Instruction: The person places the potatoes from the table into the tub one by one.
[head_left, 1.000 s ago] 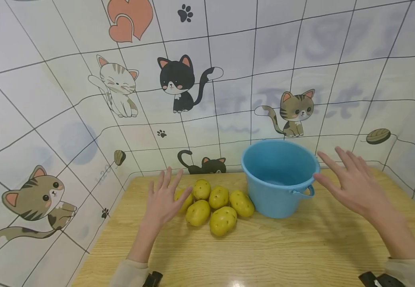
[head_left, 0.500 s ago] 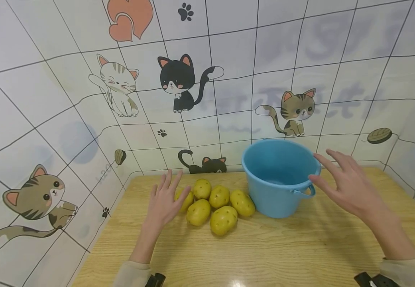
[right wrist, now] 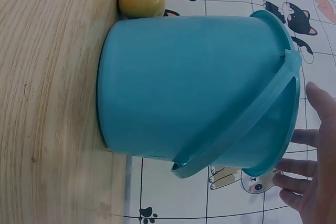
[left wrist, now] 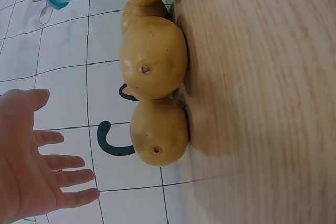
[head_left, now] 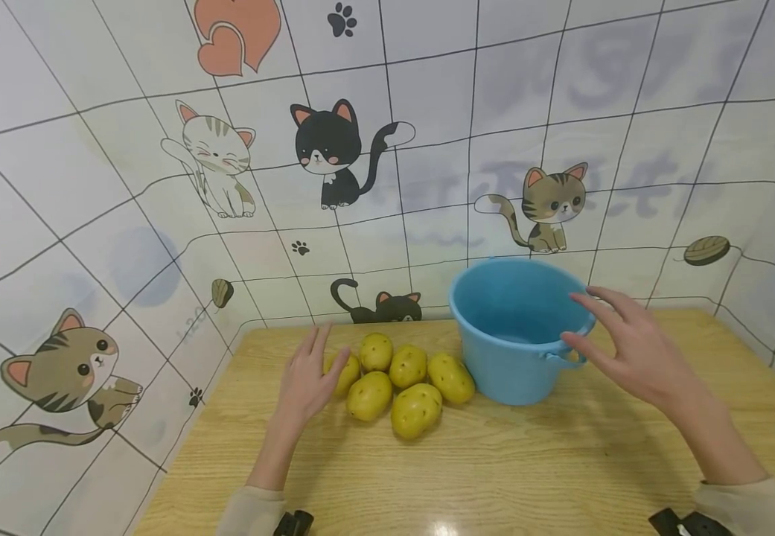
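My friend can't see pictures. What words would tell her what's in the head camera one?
Two bare hands reach over a wooden table: the left hand by a pile of six yellow potatoes, the right hand at the rim of a blue bucket. Cartoon cats decorate the tiled wall behind.

- Six potatoes, bunched together on the counter.
- One blue bucket, with one handle.
- Two hands: left hand, right hand.
- One counter.
- Five cat pictures on the wall: one black-and-white, one pale striped, two brown tabbies, one black cat peeking.
- Two hearts.
- Three paw prints.
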{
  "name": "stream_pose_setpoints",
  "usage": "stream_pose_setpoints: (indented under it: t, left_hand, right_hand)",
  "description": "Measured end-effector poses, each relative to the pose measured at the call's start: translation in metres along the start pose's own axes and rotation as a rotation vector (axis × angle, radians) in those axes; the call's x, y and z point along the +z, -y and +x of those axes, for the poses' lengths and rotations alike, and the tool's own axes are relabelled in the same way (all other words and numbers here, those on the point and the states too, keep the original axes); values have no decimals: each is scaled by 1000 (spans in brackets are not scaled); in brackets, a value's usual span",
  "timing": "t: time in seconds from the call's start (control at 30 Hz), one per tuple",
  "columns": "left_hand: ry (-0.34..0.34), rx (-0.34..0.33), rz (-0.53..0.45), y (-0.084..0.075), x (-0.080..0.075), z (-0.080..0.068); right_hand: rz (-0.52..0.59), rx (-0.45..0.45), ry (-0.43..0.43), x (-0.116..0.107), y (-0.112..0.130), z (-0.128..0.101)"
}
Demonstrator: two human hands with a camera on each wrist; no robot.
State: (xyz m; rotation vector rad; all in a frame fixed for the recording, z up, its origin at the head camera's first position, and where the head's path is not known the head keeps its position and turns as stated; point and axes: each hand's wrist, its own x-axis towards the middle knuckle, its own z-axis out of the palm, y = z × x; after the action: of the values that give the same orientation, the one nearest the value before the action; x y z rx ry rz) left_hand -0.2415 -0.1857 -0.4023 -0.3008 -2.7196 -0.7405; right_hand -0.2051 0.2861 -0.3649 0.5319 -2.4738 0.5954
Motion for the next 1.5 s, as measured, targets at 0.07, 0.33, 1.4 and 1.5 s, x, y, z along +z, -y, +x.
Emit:
stream_pose_setpoints:
  t: [0.07, 0.33, 1.4, 1.5]
  left_hand:
    - [-5, -7, -18, 3, 2, 0]
    - [-9, -45, -86, 15, 15, 0]
    - [122, -185, -293, 37, 37, -1]
    - [126, -178, -303, 39, 39, 0]
  right_hand:
    - [4, -9, -2, 2, 1, 0]
    - [24, -16, 15, 6, 4, -2]
    - [96, -217, -72, 23, 4, -6]
    - [99, -234, -78, 24, 4, -6]
